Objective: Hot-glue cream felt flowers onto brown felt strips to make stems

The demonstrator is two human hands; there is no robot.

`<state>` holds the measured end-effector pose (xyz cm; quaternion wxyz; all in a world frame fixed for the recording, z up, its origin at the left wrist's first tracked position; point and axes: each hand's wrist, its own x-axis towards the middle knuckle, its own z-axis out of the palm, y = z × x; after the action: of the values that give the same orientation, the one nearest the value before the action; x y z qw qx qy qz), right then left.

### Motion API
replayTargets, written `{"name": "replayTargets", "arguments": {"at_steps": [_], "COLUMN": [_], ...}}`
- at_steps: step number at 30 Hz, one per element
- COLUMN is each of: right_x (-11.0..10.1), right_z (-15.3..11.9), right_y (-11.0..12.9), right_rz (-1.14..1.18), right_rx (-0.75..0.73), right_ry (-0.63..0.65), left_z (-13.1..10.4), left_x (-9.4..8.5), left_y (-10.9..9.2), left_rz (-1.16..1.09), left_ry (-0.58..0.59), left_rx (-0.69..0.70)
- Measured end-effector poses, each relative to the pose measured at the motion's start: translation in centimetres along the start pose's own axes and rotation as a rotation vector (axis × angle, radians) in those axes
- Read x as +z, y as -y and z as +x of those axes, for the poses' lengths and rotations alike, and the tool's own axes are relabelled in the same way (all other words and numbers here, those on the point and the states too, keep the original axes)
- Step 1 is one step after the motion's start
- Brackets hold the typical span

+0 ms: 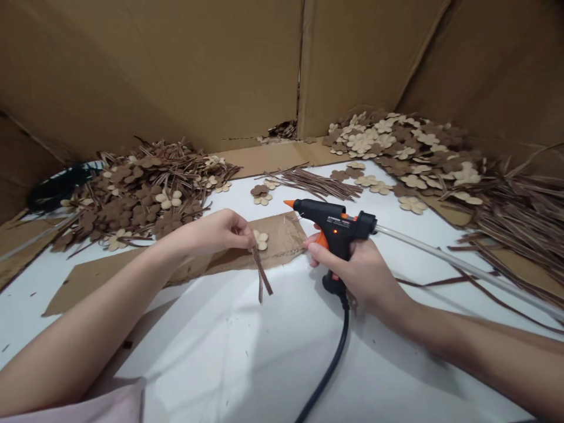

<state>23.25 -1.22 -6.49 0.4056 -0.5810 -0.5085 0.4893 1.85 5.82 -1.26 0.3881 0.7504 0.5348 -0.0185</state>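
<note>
My right hand (pixel 352 258) is wrapped round the grip of a black and orange hot glue gun (pixel 335 226). Its orange nozzle points left, a red light glows on its side, and a long clear glue stick (pixel 440 254) runs out of its back. Fingers of my left hand (pixel 233 232) pinch a folded brown ribbon strip (pixel 263 276), whose two ends hang down. Right by those fingertips is a cream flower cutout (pixel 261 239), over a piece of brown cardboard (pixel 282 229); whether the ribbon is joined to it I cannot tell.
Brown and cream flowers with ribbon tails are heaped at left (pixel 150 188). Loose flower cutouts (pixel 405 141) lie piled at back right, beside a bundle of brown strips (pixel 524 217). Cut strips (pixel 317 183) lie mid-table. A black cord (pixel 330 370) trails toward me. Cardboard walls (pixel 176 70) enclose the back.
</note>
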Motion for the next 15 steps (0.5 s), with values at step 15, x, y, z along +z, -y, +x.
{"name": "replayTargets", "arguments": {"at_steps": [15], "right_x": [-0.1], "right_z": [0.1], "right_y": [-0.3], "right_rz": [0.004], "right_rx": [-0.004], "right_ry": [0.004], "left_z": [-1.2], "left_x": [-0.7], "left_y": [-0.8], "left_rz": [-0.388], "left_ry": [0.192], "left_rx": [0.107]}}
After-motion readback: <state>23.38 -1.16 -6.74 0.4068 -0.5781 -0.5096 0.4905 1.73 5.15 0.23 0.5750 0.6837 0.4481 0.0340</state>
